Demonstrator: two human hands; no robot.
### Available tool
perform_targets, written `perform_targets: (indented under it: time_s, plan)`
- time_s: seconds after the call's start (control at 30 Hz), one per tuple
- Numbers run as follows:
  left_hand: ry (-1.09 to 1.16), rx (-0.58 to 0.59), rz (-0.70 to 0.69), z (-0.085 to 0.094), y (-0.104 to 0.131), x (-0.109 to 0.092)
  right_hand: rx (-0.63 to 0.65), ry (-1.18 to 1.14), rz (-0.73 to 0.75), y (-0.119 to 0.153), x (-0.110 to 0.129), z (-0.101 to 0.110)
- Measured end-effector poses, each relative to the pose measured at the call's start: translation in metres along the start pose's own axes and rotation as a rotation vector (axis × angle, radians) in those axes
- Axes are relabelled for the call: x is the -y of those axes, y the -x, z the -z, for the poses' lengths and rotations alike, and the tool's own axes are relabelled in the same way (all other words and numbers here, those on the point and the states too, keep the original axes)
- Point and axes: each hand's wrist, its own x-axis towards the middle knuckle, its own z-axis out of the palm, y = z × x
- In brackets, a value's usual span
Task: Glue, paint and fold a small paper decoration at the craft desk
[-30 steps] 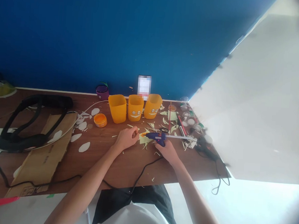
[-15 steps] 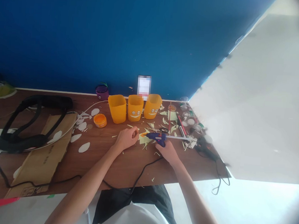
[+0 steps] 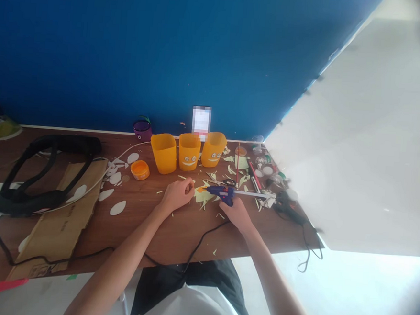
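Note:
My right hand [image 3: 235,212] grips a dark blue hot glue gun [image 3: 225,193] whose nozzle points left; a white glue stick [image 3: 250,194] sticks out of its back. Just left of the nozzle is a small orange piece [image 3: 201,189], over pale green paper scraps [image 3: 203,196]. My left hand [image 3: 177,193] rests near it with fingers curled in a pinch; what they hold, if anything, is hidden. Behind the hands stand three yellow-orange cups: a left cup [image 3: 163,154], a middle cup [image 3: 189,152] and a right cup [image 3: 214,150]. Eyes and smiles show on the middle and right ones.
Scissors [image 3: 229,182], a red pencil [image 3: 255,171] and crumpled scraps lie to the right. An orange paint jar [image 3: 139,170], white petal-shaped pieces [image 3: 118,207], cardboard [image 3: 62,214] and a black padded frame [image 3: 30,202] are at left. A black cord [image 3: 198,243] crosses the table front.
The glue gun has drawn back slightly to the right, away from the orange piece. My left hand has hardly moved.

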Motion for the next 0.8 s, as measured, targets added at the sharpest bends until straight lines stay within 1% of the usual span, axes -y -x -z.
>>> perform_targets:
  time_s: [0.33, 0.63, 0.8]
  plan:
    - [0.009, -0.004, -0.012, 0.0003, 0.0002, 0.0004, -0.016, 0.013, -0.015, 0.0011, -0.0071, 0.0010]
    - [-0.005, 0.016, 0.018, 0.0010, -0.0003, -0.0003, -0.046, 0.011, -0.052, 0.0013, -0.0072, 0.0023]
    - [-0.010, 0.012, 0.014, 0.0020, -0.0002, -0.0004, -0.092, 0.000, -0.089, 0.0020, -0.0082, 0.0043]
